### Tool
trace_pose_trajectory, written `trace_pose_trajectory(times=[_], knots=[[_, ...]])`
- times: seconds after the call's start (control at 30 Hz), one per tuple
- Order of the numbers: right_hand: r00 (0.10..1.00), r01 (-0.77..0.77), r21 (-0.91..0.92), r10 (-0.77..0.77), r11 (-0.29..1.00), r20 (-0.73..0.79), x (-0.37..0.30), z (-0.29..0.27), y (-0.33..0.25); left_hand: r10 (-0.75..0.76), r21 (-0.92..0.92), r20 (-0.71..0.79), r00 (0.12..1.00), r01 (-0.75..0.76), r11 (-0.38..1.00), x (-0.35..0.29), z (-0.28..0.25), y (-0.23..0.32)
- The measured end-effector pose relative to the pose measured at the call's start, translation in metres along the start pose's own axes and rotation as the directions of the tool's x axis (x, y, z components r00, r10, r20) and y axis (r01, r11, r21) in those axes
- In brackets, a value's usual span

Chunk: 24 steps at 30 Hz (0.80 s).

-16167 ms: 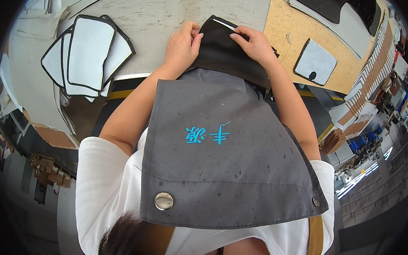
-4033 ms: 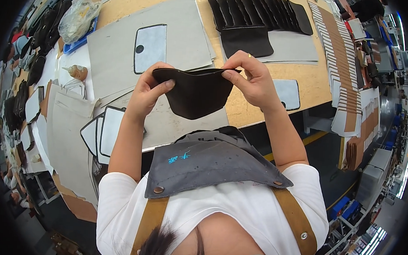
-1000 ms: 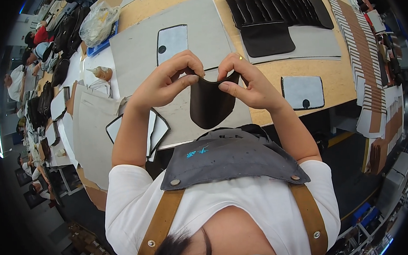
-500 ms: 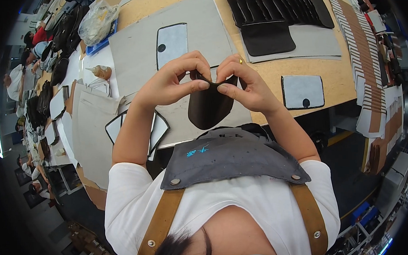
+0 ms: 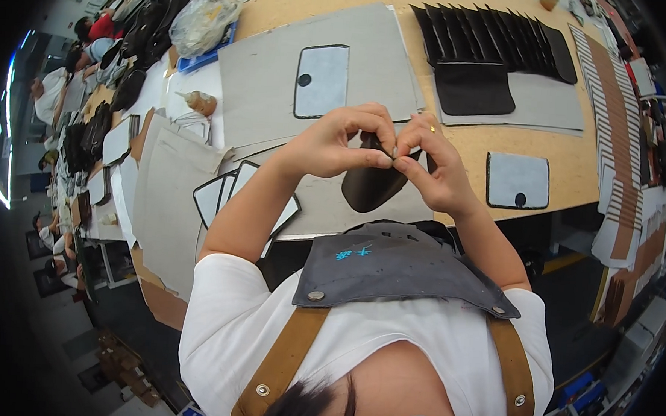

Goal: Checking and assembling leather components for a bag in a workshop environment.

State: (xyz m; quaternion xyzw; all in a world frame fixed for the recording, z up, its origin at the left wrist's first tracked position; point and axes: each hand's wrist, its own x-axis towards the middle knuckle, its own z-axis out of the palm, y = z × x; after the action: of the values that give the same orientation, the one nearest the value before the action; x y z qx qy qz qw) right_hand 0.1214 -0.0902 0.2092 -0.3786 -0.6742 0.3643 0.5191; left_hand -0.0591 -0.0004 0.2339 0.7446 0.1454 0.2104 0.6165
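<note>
A dark leather-like piece (image 5: 372, 186) hangs curved between my hands above the grey board. My left hand (image 5: 351, 140) pinches its upper edge between thumb and fingers. Right beside it, my right hand (image 5: 435, 162) pinches the same edge, a ring on one finger, and the two thumb tips almost meet. Beyond my hands lies a pale blue-white panel with a dark border and a black dot (image 5: 323, 87). A similar panel (image 5: 516, 184) rests to the right near the table edge. Several more bordered panels (image 5: 245, 181) overlap beside my left forearm.
Large grey boards (image 5: 257, 68) cover the table's middle. A row of overlapping dark pieces (image 5: 475, 87) lies at the back right. Stacked cardboard strips (image 5: 610, 94) line the right edge. To the left are a glue-like bottle (image 5: 200, 102) and a plastic bag (image 5: 201, 22) in a blue tray.
The view has shifted, so the table appears farther right. My hands have drawn closer together, and the dark piece now hangs tilted, its pinched edge gathered between both thumbs.
</note>
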Motion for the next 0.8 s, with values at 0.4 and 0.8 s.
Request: trace_pose_trajectory(times=[0.4,0.8], knots=[[0.992,-0.032,-0.021,0.034,0.999,0.121,0.000,-0.001,0.004,0.016,0.213,0.097,0.995,-0.036,0.976,-0.006,-0.009,0.005],[0.981,-0.073,-0.135,0.095,0.988,0.170,-0.011,-0.005,0.013,-0.035,0.331,0.068,0.997,0.011,0.944,-0.013,-0.008,0.001]])
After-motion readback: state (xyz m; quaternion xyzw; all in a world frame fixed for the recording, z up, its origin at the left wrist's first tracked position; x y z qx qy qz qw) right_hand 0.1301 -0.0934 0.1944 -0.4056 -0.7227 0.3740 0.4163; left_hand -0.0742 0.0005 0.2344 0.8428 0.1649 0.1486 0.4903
